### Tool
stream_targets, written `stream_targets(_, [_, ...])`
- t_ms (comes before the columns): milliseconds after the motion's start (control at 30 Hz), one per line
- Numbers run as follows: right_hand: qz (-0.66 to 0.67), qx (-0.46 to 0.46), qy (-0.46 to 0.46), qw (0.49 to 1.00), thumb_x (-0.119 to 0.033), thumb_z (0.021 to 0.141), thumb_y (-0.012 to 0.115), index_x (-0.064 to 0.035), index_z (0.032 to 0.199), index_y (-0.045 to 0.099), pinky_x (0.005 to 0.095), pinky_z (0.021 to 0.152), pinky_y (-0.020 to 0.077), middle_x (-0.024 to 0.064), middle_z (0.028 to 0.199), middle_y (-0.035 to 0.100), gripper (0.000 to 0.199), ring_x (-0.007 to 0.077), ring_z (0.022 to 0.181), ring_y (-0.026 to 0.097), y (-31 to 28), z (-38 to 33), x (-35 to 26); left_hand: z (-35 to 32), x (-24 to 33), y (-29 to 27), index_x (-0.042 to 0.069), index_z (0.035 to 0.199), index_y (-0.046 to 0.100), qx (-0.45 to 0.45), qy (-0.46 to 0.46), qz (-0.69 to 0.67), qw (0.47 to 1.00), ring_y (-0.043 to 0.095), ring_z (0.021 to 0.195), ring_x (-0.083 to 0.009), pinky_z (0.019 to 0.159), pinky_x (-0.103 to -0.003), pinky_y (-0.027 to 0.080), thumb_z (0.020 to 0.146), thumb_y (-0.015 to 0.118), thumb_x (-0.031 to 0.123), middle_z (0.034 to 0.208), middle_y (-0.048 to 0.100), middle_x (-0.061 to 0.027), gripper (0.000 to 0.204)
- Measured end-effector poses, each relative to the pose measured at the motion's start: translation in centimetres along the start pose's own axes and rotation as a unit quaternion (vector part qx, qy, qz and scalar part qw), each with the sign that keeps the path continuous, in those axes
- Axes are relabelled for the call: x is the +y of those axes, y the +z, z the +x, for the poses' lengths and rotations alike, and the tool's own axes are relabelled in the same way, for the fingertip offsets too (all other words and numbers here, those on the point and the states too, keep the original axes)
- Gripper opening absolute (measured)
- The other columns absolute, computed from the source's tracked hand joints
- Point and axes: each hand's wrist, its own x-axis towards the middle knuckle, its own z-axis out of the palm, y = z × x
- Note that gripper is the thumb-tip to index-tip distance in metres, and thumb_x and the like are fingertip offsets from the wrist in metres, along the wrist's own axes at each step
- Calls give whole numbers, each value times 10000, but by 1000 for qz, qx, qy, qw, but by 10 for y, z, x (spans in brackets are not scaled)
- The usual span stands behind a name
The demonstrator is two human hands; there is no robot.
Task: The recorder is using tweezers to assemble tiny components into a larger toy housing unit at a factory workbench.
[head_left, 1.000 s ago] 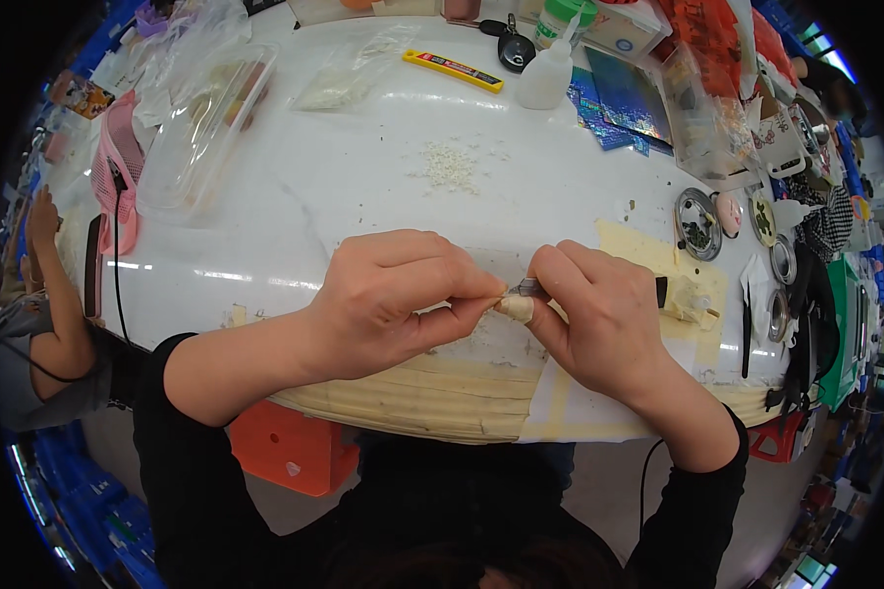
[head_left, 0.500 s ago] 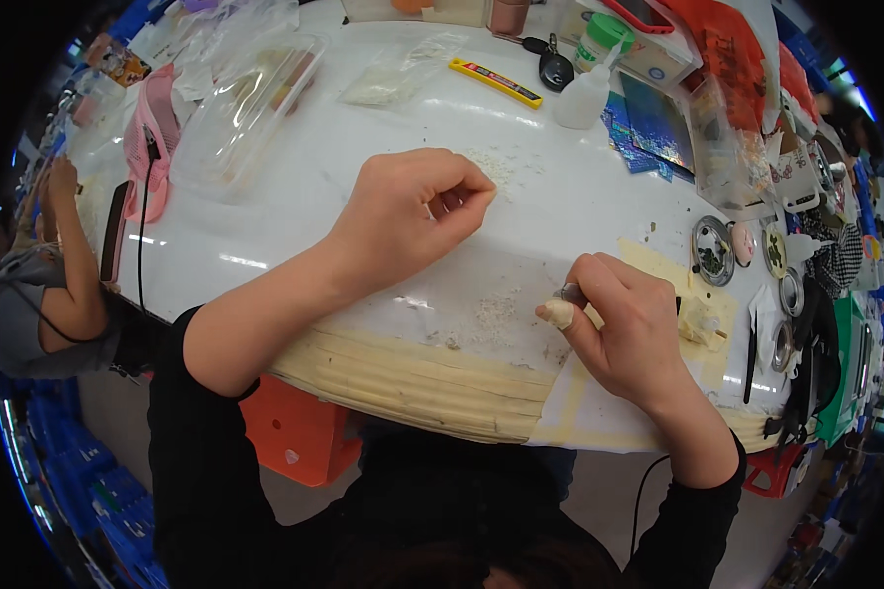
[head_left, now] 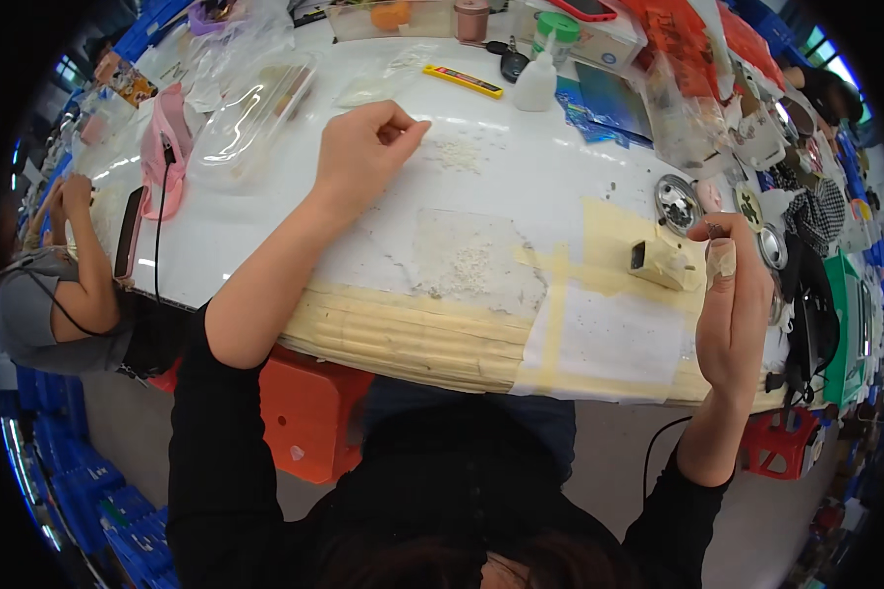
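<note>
My left hand [head_left: 363, 147] reaches far across the white table [head_left: 265, 226], thumb and forefinger pinched together beside a small heap of white crumbs [head_left: 457, 152]; nothing shows between the fingers. My right hand [head_left: 732, 294] stands upright over the table's right edge. Its fingers are closed, one fingertip is wrapped in pale tape, and a tiny dark bit [head_left: 714, 230] is pinched at the tips. Just left of it a small beige block [head_left: 663, 263] sits on strips of beige tape. More white crumbs lie on a clear sheet [head_left: 462, 260] in front of me.
A yellow utility knife [head_left: 467, 81], a white bottle with a green cap [head_left: 542, 69] and clear bags [head_left: 250, 108] lie at the back. Round metal tins [head_left: 676, 201] crowd the right side. A pink device [head_left: 167, 147] sits at the left, near another person [head_left: 59, 285]. An orange stool [head_left: 309, 412] stands below.
My hands have come apart. The left hand has gone up and away to the crumb heap. The right hand has swung right and turned upright beside the beige block.
</note>
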Motion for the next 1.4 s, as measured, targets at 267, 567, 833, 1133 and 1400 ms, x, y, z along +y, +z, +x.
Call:
stream_targets(267, [-12, -76, -10, 997, 72, 747, 556, -40, 1144, 628, 375, 661, 475, 116, 888, 523, 419, 286, 769, 562, 55, -73, 6, 9, 12, -14, 12, 904, 723, 103, 47, -55, 992, 541, 641, -63, 601, -214, 432, 882, 685, 161, 728, 663, -15, 156])
stream_targets(567, [26, 34, -107, 993, 84, 733, 596, -46, 1105, 659, 340, 690, 458, 115, 881, 532, 399, 276, 788, 531, 71, -82, 18, -68, 72, -48, -29, 813, 648, 62, 67, -118, 989, 555, 656, -75, 646, -221, 437, 920, 652, 143, 749, 638, -42, 202])
stream_targets(833, [479, -41, 27, 877, -256, 856, 679, 56, 1006, 676, 261, 624, 463, 102, 807, 603, 347, 171, 710, 595, -21, -172, 83, -163, 135, 0, -16, 1014, 630, -305, 82, -371, 873, 604, 782, -209, 736, -324, 480, 1000, 461, 117, 815, 631, -119, 215])
stream_targets(1133, [232, -462, 490, 702, -304, 990, 503, -32, 1155, 609, 310, 644, 563, 105, 975, 681, 335, 186, 727, 656, 162, -286, 223, -240, 164, 163, 15, 1289, 547, -682, 75, -442, 579, 576, 1072, -287, 927, -371, 444, 1033, 428, 317, 1148, 608, -161, 413])
stream_targets(1400, [109, -443, 456, 765, -299, 983, 509, -32, 1159, 607, 320, 671, 554, 109, 993, 677, 334, 199, 759, 649, 262, -256, 244, -243, 155, 205, 8, 1207, 544, -504, 118, -181, 836, 490, 1117, -329, 1009, -408, 370, 1015, 429, 395, 1160, 520, -183, 448])
